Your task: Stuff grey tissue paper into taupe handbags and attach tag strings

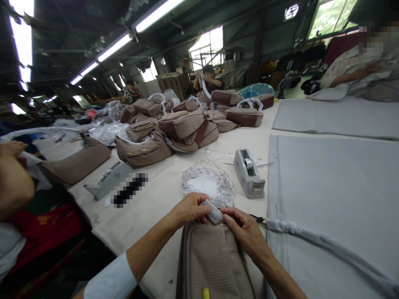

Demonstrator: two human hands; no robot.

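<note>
A brown ribbed fabric bag lies in front of me on the table, with yellow zipper parts on it. My left hand pinches a small white slip of thin wrapping material above the bag's far end. At the slip's other end, the fingers of my right hand are pressed together by the zipper; what lies between them is hidden. A strap wrapped in pale material runs off to the right. Beyond my hands sits a loose tangle of thin dark strings over white pieces.
A grey tape dispenser stands beyond my right hand, another tape dispenser to the left. Brown bags are heaped farther back. Grey sheets cover the right side. Another person's arm is at the left; co-workers sit around.
</note>
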